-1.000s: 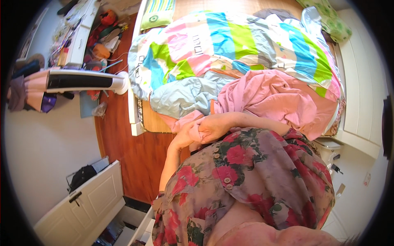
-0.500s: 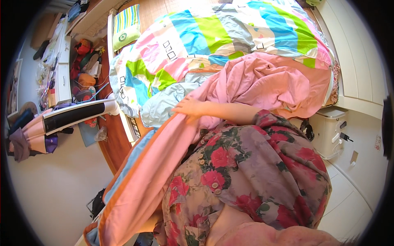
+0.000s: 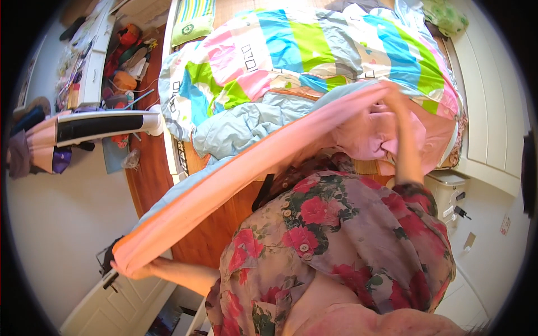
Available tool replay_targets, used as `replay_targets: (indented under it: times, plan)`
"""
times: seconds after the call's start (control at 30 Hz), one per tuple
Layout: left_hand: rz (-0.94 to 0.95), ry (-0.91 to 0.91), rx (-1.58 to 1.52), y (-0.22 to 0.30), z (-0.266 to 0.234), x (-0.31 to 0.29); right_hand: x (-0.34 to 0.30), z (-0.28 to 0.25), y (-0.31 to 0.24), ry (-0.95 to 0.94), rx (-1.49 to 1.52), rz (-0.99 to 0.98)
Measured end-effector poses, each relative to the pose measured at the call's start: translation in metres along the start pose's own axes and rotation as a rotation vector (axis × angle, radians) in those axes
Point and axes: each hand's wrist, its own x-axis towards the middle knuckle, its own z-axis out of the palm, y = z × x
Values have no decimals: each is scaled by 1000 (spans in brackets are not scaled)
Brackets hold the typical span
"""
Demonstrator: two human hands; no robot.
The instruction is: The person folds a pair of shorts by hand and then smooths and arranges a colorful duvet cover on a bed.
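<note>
A pink quilt [image 3: 241, 176] with a light blue underside and orange edging is stretched slantwise in front of me. My left hand [image 3: 134, 270] is closed on its lower left end. At the upper right, over the bed, my right hand [image 3: 394, 96] grips the other end; its fingers are somewhat blurred. Between my hands the cloth hangs as a taut, folded band. More pink fabric [image 3: 364, 134] lies bunched on the bed below my right hand. Behind the band, a rumpled light blue part [image 3: 241, 129] rests on the bed.
A duvet [image 3: 297, 42] with coloured patches covers the bed, and a striped green pillow [image 3: 193, 22] lies at its left. A white-and-black arm-like piece [image 3: 106, 127] juts in from the left. Cluttered shelves [image 3: 78, 73] stand beyond. At right is a pale bin-like box [image 3: 448, 190].
My right hand has swung right and away, drawing the quilt's edge across the bed. My left hand has come into view at lower left, holding the other end.
</note>
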Motion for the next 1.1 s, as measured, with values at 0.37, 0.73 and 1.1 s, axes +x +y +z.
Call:
replay_targets:
  times: [0.37,0.73,1.1]
  plan:
    - [-76,9,178,-70,-66,8,-24,-302,-85,717,-129,-78]
    - [464,-466,595,-109,-30,-51,-29,-164,73,1,-473,173]
    - [375,-1298,368,-35,89,-265,-47,34,-301,-700,621,-496]
